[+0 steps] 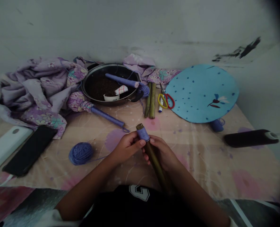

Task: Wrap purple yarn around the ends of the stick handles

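The green-brown stick (pixel 154 154) slanted across the near edge of the patterned tablecloth (pixel 198 148), its top tipped away from the person and leftward, its lower end close against the dark shirt (pixel 121 208). Close, even turns of lavender yarn (pixel 143 134) sheathed it near the top, leaving a short bare stub above and a long, dull-sheened shaft below. The left hand (pixel 128 146) pinched the wrapping's lower edge between thumb and fingers; the right hand (pixel 162 151) curled around the shaft just beneath, fingertips showing on the far side. Leftward, a yarn ball (pixel 80 153) sat near the front edge, its strand running toward the left forearm. Open cloth stretched rightward to a dark, rounded object (pixel 248 138) near the table's right side. Ahead, past a narrower strip, lay two sticks (pixel 152 104), scissors (pixel 163 93) beside a blue oval board (pixel 194 94), and a dark pan (pixel 92 98), with the wall (pixel 106 28) closing off the back.
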The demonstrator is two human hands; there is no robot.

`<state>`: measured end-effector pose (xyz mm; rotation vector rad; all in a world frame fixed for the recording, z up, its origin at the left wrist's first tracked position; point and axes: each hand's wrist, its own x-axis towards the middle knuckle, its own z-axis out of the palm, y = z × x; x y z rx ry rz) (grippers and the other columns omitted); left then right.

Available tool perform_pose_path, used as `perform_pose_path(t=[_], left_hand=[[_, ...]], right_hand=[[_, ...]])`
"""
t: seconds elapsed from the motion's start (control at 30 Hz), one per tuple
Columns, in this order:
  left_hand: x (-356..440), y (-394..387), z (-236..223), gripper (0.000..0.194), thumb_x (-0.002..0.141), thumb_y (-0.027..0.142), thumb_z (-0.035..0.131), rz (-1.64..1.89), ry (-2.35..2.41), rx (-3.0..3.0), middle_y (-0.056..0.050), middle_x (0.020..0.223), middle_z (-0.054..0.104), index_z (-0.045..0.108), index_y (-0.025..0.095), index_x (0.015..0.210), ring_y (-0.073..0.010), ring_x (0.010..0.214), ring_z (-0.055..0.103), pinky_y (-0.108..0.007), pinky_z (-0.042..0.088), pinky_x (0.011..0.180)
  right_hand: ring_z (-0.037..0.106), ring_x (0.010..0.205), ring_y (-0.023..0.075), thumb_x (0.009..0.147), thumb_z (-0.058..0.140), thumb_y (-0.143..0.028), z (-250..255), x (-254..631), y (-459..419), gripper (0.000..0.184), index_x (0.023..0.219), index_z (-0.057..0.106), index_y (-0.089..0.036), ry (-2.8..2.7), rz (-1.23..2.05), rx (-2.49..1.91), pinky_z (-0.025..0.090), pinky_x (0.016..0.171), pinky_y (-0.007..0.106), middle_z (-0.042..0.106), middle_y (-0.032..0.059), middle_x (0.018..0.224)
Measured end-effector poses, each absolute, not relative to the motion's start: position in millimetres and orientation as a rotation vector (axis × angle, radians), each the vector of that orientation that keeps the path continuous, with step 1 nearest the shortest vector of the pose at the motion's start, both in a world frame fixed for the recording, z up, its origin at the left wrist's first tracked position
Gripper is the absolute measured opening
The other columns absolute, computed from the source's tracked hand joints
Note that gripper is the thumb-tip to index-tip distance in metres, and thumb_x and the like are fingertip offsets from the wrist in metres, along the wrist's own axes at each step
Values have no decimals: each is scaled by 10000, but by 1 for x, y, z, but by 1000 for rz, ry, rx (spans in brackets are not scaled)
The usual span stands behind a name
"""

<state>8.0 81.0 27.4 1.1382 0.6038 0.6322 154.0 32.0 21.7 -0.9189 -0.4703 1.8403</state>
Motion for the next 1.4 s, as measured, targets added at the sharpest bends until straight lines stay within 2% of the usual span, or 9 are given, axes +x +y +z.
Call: perform_pose_path(t=[0.17, 0.3, 0.5, 0.63, 0.77, 1.03, 1.2, 1.4], left_hand=[[9, 82, 28, 333, 851, 468, 509, 647, 675, 1357, -20, 666, 585, 539, 137, 839, -136, 585, 605, -249, 468, 559], [8, 81, 24, 328, 898, 440, 422, 664, 842, 1683, -22, 658, 602, 535, 150, 794, -137, 603, 585, -246, 423, 582], [5, 82, 20, 371, 917, 423, 364, 700, 1034, 1995, -9, 599, 563, 518, 165, 700, -124, 539, 511, -238, 340, 526], [5, 83, 21, 352, 911, 417, 387, 699, 1012, 1955, -9, 619, 578, 525, 163, 711, -122, 557, 521, -233, 347, 531], [9, 84, 25, 337, 898, 438, 422, 710, 870, 1666, -15, 649, 604, 541, 148, 774, -122, 582, 564, -227, 406, 556], [14, 80, 22, 396, 828, 527, 514, 694, 731, 1308, -2, 639, 560, 535, 133, 859, -112, 531, 567, -227, 446, 514], [12, 78, 19, 403, 860, 543, 442, 706, 747, 1461, -9, 642, 567, 516, 147, 873, -120, 552, 574, -232, 447, 536], [12, 73, 16, 401, 895, 546, 337, 686, 833, 1538, -1, 605, 554, 468, 169, 869, -131, 526, 585, -220, 431, 469]], right_hand=[[563, 403, 106, 764, 600, -391, 21, 154, 35, 228, 801, 574, -167, -475, 1822, -976, 448, 322, 174, 606, -10, 591], [549, 396, 97, 773, 590, -433, 22, 152, 35, 269, 760, 558, -166, -486, 1787, -1028, 438, 320, 169, 596, -13, 583], [538, 387, 89, 782, 588, -453, 23, 150, 35, 290, 737, 539, -171, -484, 1749, -1087, 425, 324, 164, 586, -18, 569], [534, 389, 92, 774, 595, -446, 24, 150, 35, 280, 743, 532, -175, -463, 1752, -1092, 418, 320, 162, 580, -19, 562], [541, 405, 98, 777, 585, -408, 23, 150, 35, 237, 756, 539, -176, -468, 1762, -1053, 418, 323, 168, 585, -14, 580], [549, 404, 102, 782, 576, -419, 20, 151, 34, 245, 763, 546, -177, -444, 1800, -1016, 431, 331, 176, 599, -10, 588], [547, 391, 98, 782, 583, -453, 20, 151, 34, 281, 760, 552, -175, -442, 1804, -1035, 426, 319, 170, 599, -14, 578], [536, 380, 90, 793, 585, -470, 22, 150, 34, 298, 762, 542, -176, -457, 1787, -1062, 430, 317, 168, 594, -21, 574]])
